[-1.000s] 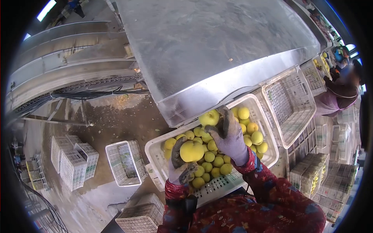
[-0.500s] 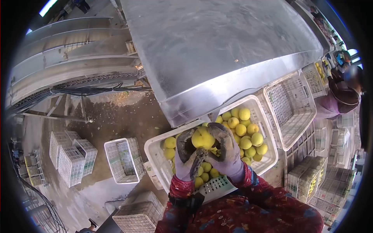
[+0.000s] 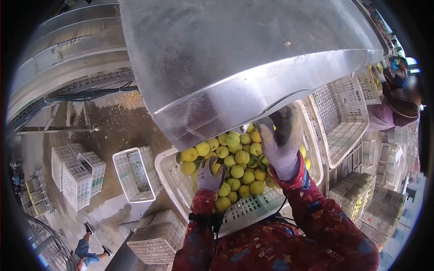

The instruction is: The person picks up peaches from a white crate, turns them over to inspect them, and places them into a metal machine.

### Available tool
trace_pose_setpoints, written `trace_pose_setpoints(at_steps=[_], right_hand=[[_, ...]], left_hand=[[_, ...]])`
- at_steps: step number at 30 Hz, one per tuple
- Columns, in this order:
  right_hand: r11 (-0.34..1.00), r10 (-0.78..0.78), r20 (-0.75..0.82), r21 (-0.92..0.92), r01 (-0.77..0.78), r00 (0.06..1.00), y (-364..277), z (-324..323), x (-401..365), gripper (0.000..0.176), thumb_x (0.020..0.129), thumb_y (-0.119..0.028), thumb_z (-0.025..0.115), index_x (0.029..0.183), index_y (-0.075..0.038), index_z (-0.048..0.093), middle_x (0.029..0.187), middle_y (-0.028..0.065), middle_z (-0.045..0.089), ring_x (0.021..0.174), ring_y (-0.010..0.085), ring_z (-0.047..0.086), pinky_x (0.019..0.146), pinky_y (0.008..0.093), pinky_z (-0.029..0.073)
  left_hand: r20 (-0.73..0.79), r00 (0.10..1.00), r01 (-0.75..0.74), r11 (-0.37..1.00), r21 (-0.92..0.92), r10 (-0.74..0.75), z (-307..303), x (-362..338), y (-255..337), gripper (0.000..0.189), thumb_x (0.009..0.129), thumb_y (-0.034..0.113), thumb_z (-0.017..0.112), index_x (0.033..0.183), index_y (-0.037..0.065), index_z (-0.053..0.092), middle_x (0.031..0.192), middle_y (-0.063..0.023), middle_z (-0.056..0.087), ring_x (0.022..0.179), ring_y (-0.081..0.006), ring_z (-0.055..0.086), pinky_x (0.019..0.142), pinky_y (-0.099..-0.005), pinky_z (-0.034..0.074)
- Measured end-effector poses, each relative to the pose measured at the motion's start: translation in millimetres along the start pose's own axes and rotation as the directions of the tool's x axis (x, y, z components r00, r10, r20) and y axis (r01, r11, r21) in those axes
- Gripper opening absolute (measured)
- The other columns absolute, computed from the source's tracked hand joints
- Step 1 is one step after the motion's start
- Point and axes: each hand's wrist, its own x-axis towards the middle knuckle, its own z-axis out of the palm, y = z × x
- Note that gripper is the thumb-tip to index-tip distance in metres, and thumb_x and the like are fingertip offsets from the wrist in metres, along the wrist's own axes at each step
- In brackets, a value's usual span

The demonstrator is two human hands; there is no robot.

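A white plastic crate [image 3: 170,177] in front of me holds many round yellow-green fruits [image 3: 242,157] that look like yellow peaches. My left hand [image 3: 210,177], in a light glove with dark, dirty fingers, is down at the left of the pile, its fingers curled round a peach [image 3: 216,168]. My right hand [image 3: 281,143], gloved the same way, reaches over the far right of the pile beside the metal edge. Its dark fingers are bunched and partly blurred, so whether a peach is in them cannot be seen.
A large metal surface [image 3: 235,54] overhangs the crate's far side. Another white crate [image 3: 337,122] stands to the right, near a person in purple [image 3: 384,115]. More crates stand on the floor at left [image 3: 135,174] and near my feet [image 3: 156,239]. A walking person's legs [image 3: 88,246] show at lower left.
My hands were together holding one peach above the crate; now they are apart. The left has gone down into the pile, the right forward and right. The view has shifted slightly.
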Motion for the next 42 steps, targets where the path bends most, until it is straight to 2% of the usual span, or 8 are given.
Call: trace_pose_setpoints(at_steps=[11,17,21,23,32,36,39,42], right_hand=[[0.716,0.642,0.501,-0.662,-0.222,0.581,209.3,74.3,-134.8,0.088,0.073,-0.031,0.079,0.143,-0.001,0.035,0.133,0.0273,0.046,0.124,0.0423,0.050,0.098,0.0480,0.048],[0.873,0.488,0.633,-0.362,-0.328,0.600,81.2,-8.5,-86.0,0.079,0.070,-0.021,0.080,0.139,-0.006,0.047,0.129,0.0220,0.053,0.122,0.0400,0.051,0.102,0.0449,0.045],[0.969,0.246,0.609,-0.173,-0.176,0.754,27.1,-27.4,-84.3,0.075,0.072,-0.025,0.082,0.136,-0.005,0.049,0.122,0.0198,0.056,0.106,0.0396,0.057,0.092,0.0444,0.050],[0.861,0.496,0.525,-0.198,-0.468,0.692,-19.1,-35.9,-70.2,0.074,0.071,-0.025,0.087,0.133,-0.005,0.052,0.125,0.0182,0.056,0.107,0.0355,0.060,0.091,0.0409,0.051],[0.987,0.157,0.313,-0.071,-0.142,0.937,-33.2,-31.7,-61.7,0.067,0.069,-0.015,0.086,0.125,-0.001,0.053,0.125,0.0214,0.054,0.111,0.0391,0.056,0.094,0.0454,0.048],[0.961,0.265,0.066,-0.093,-0.259,0.962,-24.7,4.3,-22.9,0.065,0.070,-0.012,0.083,0.125,0.001,0.050,0.114,0.0222,0.057,0.104,0.0417,0.056,0.089,0.0480,0.049],[0.857,-0.219,0.180,-0.435,0.277,0.959,31.6,33.0,7.1,0.062,0.073,-0.007,0.080,0.125,0.003,0.047,0.108,0.0242,0.056,0.099,0.0413,0.057,0.082,0.0455,0.051],[0.991,0.082,0.106,-0.118,-0.069,0.991,-2.7,3.9,8.5,0.060,0.074,-0.006,0.079,0.125,0.003,0.049,0.110,0.0242,0.056,0.102,0.0413,0.058,0.082,0.0449,0.052]], left_hand=[[0.540,0.801,-0.368,0.499,0.784,-0.258,109.7,-36.0,-58.7,0.063,0.087,0.041,0.064,0.142,0.015,0.048,0.142,-0.0153,0.050,0.132,-0.0334,0.044,0.103,-0.0584,0.036],[0.338,0.933,-0.063,0.982,-0.177,0.121,6.3,-27.4,3.3,0.056,0.097,0.031,0.061,0.144,0.005,0.042,0.141,-0.0157,0.049,0.121,-0.0250,0.056,0.096,-0.0388,0.051],[-0.005,0.967,-0.148,0.549,-0.823,0.254,-31.7,-34.3,44.4,0.056,0.098,0.026,0.061,0.145,0.004,0.038,0.138,-0.0129,0.049,0.121,-0.0258,0.056,0.100,-0.0441,0.052],[0.019,0.962,-0.156,0.603,-0.783,0.273,-54.4,-45.5,78.8,0.055,0.099,0.028,0.060,0.144,0.003,0.038,0.137,-0.0125,0.049,0.123,-0.0254,0.055,0.103,-0.0445,0.051],[0.128,0.978,0.177,-0.320,-0.931,0.167,-74.9,-56.0,134.2,0.061,0.095,0.047,0.062,0.141,0.011,0.045,0.136,-0.0127,0.053,0.125,-0.0288,0.055,0.099,-0.0456,0.052],[-0.002,0.988,0.026,-0.183,-0.983,0.154,-91.3,-51.7,139.8,0.069,0.091,0.036,0.070,0.147,0.008,0.040,0.135,-0.0132,0.054,0.121,-0.0286,0.056,0.096,-0.0445,0.053],[-0.088,0.983,-0.086,-0.022,-0.996,0.159,-102.6,-57.1,135.0,0.078,0.086,0.023,0.074,0.151,0.006,0.035,0.140,-0.0149,0.051,0.128,-0.0291,0.052,0.102,-0.0461,0.050],[-0.125,0.982,-0.137,0.083,-0.987,0.140,-112.7,-61.3,129.2,0.078,0.082,0.003,0.071,0.151,0.004,0.033,0.143,-0.0169,0.048,0.130,-0.0302,0.051,0.105,-0.0452,0.050]])
